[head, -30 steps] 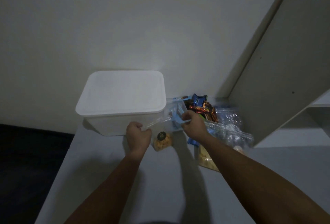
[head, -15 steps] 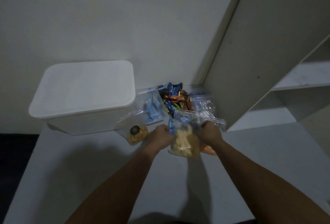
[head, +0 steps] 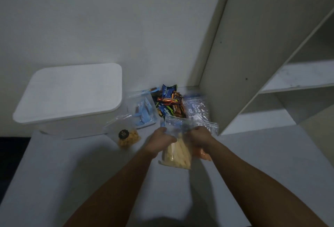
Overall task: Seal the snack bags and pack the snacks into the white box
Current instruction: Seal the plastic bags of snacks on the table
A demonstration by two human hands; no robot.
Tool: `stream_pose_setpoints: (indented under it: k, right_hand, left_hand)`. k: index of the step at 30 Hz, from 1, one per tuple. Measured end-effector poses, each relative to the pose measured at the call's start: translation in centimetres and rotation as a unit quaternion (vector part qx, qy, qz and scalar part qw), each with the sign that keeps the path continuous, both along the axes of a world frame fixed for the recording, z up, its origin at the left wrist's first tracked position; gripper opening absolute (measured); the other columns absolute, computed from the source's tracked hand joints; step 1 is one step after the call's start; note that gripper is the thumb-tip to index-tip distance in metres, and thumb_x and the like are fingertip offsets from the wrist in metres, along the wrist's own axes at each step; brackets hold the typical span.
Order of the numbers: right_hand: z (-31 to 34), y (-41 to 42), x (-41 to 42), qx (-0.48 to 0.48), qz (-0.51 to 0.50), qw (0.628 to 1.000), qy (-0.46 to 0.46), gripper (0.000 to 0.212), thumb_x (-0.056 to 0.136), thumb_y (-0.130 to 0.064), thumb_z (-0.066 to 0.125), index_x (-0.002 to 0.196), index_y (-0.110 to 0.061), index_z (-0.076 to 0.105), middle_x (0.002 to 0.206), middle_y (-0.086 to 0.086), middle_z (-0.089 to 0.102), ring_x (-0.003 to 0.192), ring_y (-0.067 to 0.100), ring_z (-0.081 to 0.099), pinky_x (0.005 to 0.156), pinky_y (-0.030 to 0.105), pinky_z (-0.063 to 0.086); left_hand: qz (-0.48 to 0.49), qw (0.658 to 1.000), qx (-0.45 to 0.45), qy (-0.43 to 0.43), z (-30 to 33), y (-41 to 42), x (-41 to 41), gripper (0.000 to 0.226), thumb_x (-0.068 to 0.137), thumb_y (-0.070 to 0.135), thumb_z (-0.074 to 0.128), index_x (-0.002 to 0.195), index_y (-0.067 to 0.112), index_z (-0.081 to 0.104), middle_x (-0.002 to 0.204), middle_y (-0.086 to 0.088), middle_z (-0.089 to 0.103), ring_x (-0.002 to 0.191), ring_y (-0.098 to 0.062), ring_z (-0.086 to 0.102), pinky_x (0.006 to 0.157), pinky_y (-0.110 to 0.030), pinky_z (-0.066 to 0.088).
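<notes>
1. Dim room, plain wall behind; a pale grey table [head: 54,181] is seen below, dark floor at far left, a white shelf unit [head: 271,91] at right.
2. At left, the white box [head: 59,129] is stood on the table against the wall, its lid [head: 72,91] on. Judged rigid and light; the lid is best lifted at its rim before packing.
3. Just right of the box, a clear bag of orange-yellow snacks [head: 126,136] with a dark round label is laid on the table. Judged soft, crinkly and slippery.
4. Behind it, a bag of blue-wrapped pieces [head: 142,112] is leaned beside the box.
5. The left hand [head: 160,141] is curled round the left top edge of the bag of pale sticks [head: 178,154]; the thumb is hidden, so the exact pinch cannot be told.
6. That bag is held between both hands, just above or on the table; which cannot be told. Light and floppy by judgement, contents brittle, so it is best taken at the top strip, not squeezed at the middle. Whether the seal is closed cannot be told.
7. Behind, a pile of foil-wrapped bars [head: 169,103] is heaped near the wall.
8. The right hand [head: 200,138] is curled on the bag's right top edge.
9. An orange snack bag [head: 202,154] is partly hidden under the right wrist.
10. More clear bags [head: 198,109] are crumpled beside the shelf unit.
</notes>
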State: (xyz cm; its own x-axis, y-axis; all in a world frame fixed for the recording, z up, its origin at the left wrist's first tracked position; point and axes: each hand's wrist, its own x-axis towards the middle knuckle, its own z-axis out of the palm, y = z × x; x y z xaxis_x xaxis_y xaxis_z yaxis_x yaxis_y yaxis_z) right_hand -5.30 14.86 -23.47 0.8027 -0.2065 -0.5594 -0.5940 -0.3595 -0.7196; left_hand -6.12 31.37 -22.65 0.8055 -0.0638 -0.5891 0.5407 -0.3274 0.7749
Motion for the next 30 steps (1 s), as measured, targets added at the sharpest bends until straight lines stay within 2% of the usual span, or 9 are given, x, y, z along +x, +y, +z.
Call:
stream_pose_setpoints:
  k: [3, 8, 11, 14, 17, 20, 23, 26, 30]
  right_hand:
    - [0.0, 0.3, -0.2, 0.041, -0.048, 0.998, -0.01, 0.012, 0.078, -0.009, 0.067, 0.087, -0.001, 0.067, 0.069, 0.009, 0.062, 0.055, 0.016, 0.054, 0.043, 0.019, 0.039]
    - [0.6, 0.3, -0.6, 0.169, -0.059, 0.983, -0.031, 0.021, 0.073, 0.0, 0.072, 0.069, -0.014, 0.057, 0.056, 0.002, 0.051, 0.043, 0.012, 0.046, 0.041, 0.021, 0.035]
    - [0.7, 0.3, -1.0, 0.157, -0.029, 0.986, -0.046, 0.02, 0.076, 0.0, 0.07, 0.09, -0.012, 0.065, 0.073, 0.002, 0.061, 0.059, 0.013, 0.055, 0.047, 0.021, 0.041]
    - [1.1, 0.5, -1.2, 0.077, -0.008, 0.996, -0.054, 0.009, 0.082, -0.002, 0.064, 0.085, -0.011, 0.064, 0.081, 0.007, 0.065, 0.065, 0.013, 0.059, 0.048, 0.02, 0.042]
    - [1.0, 0.8, -1.2, 0.144, -0.021, 0.989, 0.008, 0.015, 0.085, -0.002, 0.063, 0.099, 0.0, 0.061, 0.085, 0.013, 0.066, 0.065, 0.019, 0.064, 0.038, 0.017, 0.045]
    - [0.8, 1.1, -1.0, 0.225, -0.04, 0.973, 0.041, 0.027, 0.082, -0.003, 0.065, 0.109, 0.002, 0.063, 0.092, 0.019, 0.071, 0.069, 0.027, 0.072, 0.05, 0.03, 0.055]
    - [0.8, 0.9, -0.9, 0.225, -0.044, 0.973, 0.014, 0.017, 0.084, -0.004, 0.066, 0.102, -0.003, 0.064, 0.087, 0.014, 0.07, 0.062, 0.018, 0.07, 0.045, 0.023, 0.051]
    - [0.5, 0.4, -1.0, 0.208, -0.018, 0.978, -0.013, 0.021, 0.077, -0.005, 0.075, 0.095, -0.005, 0.064, 0.096, 0.016, 0.071, 0.079, 0.022, 0.069, 0.06, 0.03, 0.055]
    - [0.3, -0.1, -2.4, 0.178, 0.033, 0.979, -0.09, 0.038, 0.06, -0.007, 0.087, 0.091, -0.008, 0.065, 0.076, 0.005, 0.066, 0.073, 0.023, 0.064, 0.067, 0.038, 0.052]
  left_hand:
    - [0.014, 1.0, -0.011, 0.009, 0.0, 0.2, -0.5, 0.037, 0.078, 0.008, 0.068, 0.11, 0.015, 0.052, 0.102, -0.005, 0.06, 0.078, -0.013, 0.055, 0.06, -0.024, 0.043]
    - [0.066, 0.997, -0.014, -0.026, 0.2, 1.0, -0.9, 0.036, 0.077, 0.014, 0.07, 0.112, 0.011, 0.061, 0.107, -0.007, 0.061, 0.092, -0.02, 0.058, 0.076, -0.031, 0.047]
    - [0.074, 0.996, -0.028, -0.05, 0.8, 1.4, -0.9, 0.01, 0.081, 0.015, 0.067, 0.088, 0.008, 0.067, 0.088, -0.007, 0.062, 0.076, -0.016, 0.056, 0.063, -0.028, 0.042]
    - [0.096, 0.994, -0.017, -0.045, 0.9, 1.4, -1.0, 0.011, 0.082, 0.015, 0.066, 0.085, 0.005, 0.064, 0.088, -0.012, 0.061, 0.075, -0.019, 0.056, 0.065, -0.028, 0.041]
    - [0.091, 0.995, -0.032, 0.012, 1.0, 0.8, -1.3, 0.02, 0.083, 0.015, 0.064, 0.1, 0.006, 0.06, 0.103, -0.011, 0.063, 0.089, -0.02, 0.058, 0.067, -0.03, 0.042]
    - [0.116, 0.987, -0.091, 0.07, 1.0, -0.1, -1.7, 0.03, 0.085, 0.014, 0.061, 0.114, 0.008, 0.059, 0.114, -0.012, 0.064, 0.098, -0.022, 0.059, 0.065, -0.03, 0.042]
    - [0.13, 0.986, -0.092, 0.045, 1.3, -0.4, -1.7, 0.02, 0.088, 0.017, 0.059, 0.105, 0.008, 0.062, 0.099, -0.01, 0.068, 0.081, -0.018, 0.064, 0.057, -0.026, 0.042]
    - [0.142, 0.986, -0.085, 0.002, 1.5, 0.1, -1.6, 0.016, 0.091, 0.026, 0.058, 0.093, 0.011, 0.062, 0.068, 0.0, 0.058, 0.048, -0.006, 0.053, 0.045, -0.019, 0.038]
    - [0.175, 0.983, -0.037, -0.046, 2.6, 0.1, -1.9, 0.032, 0.09, 0.046, 0.057, 0.085, 0.014, 0.061, 0.068, 0.004, 0.055, 0.058, -0.01, 0.049, 0.057, -0.025, 0.04]
